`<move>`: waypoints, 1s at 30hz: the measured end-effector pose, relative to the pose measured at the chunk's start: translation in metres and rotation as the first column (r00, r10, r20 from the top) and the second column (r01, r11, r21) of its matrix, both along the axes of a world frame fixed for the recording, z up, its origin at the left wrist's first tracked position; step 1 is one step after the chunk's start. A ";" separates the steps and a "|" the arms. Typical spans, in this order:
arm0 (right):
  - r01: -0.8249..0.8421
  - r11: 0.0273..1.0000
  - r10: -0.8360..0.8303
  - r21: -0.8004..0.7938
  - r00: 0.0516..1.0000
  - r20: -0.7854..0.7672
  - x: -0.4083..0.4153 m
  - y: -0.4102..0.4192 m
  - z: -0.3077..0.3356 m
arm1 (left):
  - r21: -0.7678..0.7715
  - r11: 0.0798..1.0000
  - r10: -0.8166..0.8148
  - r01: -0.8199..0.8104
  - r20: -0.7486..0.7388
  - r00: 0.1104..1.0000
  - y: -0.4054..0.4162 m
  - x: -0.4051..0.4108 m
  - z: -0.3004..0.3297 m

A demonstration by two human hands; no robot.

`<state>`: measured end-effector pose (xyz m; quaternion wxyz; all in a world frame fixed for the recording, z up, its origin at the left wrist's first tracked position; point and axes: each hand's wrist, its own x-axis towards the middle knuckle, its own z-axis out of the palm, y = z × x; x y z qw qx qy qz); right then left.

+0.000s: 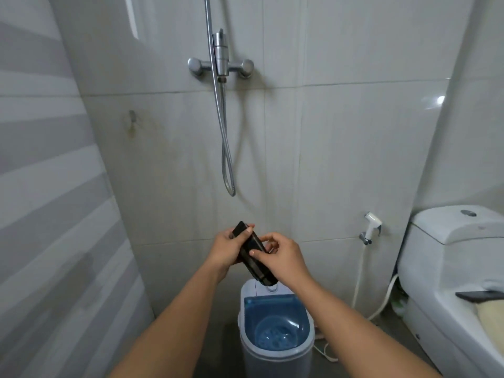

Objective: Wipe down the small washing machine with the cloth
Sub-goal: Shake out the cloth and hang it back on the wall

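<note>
Both hands are raised in front of the chest, closed on a dark oblong object [252,255] that could be a phone or a folded thing; I cannot tell which. The left hand [227,251] wraps its upper end, and the right hand [283,257] pinches its middle with thumb and forefinger. Its long axis tilts from upper left down to lower right.

The washer [275,331] stands on the floor directly below the hands, lid open, blue tub showing. No cloth is clearly visible. The hands are about equally near, and reaching the washer means going straight down.
</note>
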<state>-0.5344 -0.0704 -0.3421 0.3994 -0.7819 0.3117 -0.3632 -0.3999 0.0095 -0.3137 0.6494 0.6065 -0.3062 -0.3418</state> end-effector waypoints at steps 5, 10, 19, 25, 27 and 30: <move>-0.026 0.998 0.026 -0.051 1.000 0.008 0.015 0.002 0.038 | -0.055 0.997 0.051 -0.046 0.095 0.994 0.004 0.007 0.030; -0.155 0.987 0.157 -0.035 0.985 0.076 0.023 -0.006 0.097 | -0.097 0.994 0.070 -0.049 0.230 0.971 0.024 0.019 0.067; -0.286 0.956 0.294 -0.071 0.940 0.174 0.036 0.000 0.191 | -0.094 0.993 -0.035 0.065 0.284 0.958 0.065 0.050 0.132; -0.132 0.985 0.156 -0.110 0.953 0.260 0.040 0.011 0.204 | -0.248 0.942 0.316 -0.228 0.416 0.852 0.068 0.048 0.152; -0.103 0.988 0.131 -0.114 0.951 0.281 0.039 0.016 0.203 | -0.259 0.945 0.299 -0.201 0.427 0.854 0.069 0.043 0.159; -0.074 0.989 0.107 -0.132 0.957 0.268 0.035 0.020 0.200 | -0.214 0.962 0.242 -0.168 0.389 0.889 0.070 0.039 0.170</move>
